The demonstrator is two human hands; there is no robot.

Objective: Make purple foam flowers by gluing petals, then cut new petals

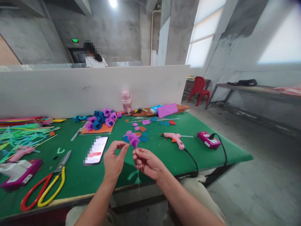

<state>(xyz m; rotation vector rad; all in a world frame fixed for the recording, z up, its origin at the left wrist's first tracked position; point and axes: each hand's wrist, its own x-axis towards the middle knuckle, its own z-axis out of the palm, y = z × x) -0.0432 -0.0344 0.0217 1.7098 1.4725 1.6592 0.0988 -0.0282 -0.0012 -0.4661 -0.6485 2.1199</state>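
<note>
A purple paper flower (133,140) on a thin wire stem (138,179) stands upright above the near part of the table. My right hand (148,162) pinches it at the base of the bloom, and the stem hangs down below the fingers. Thumb and forefinger of my left hand (116,158) close together at the left edge of the petals; what lies between those fingertips is too small to see. Just behind the flower lie loose blue (144,138) and brown paper petals (142,129).
A pink glue gun (175,138) lies right of my hands, its cord trailing off the front edge near a purple power strip (208,139). On the left are a phone (96,150), large scissors (55,175) and finished paper flowers (101,120). A pink bottle (126,103) stands by the white partition (94,91).
</note>
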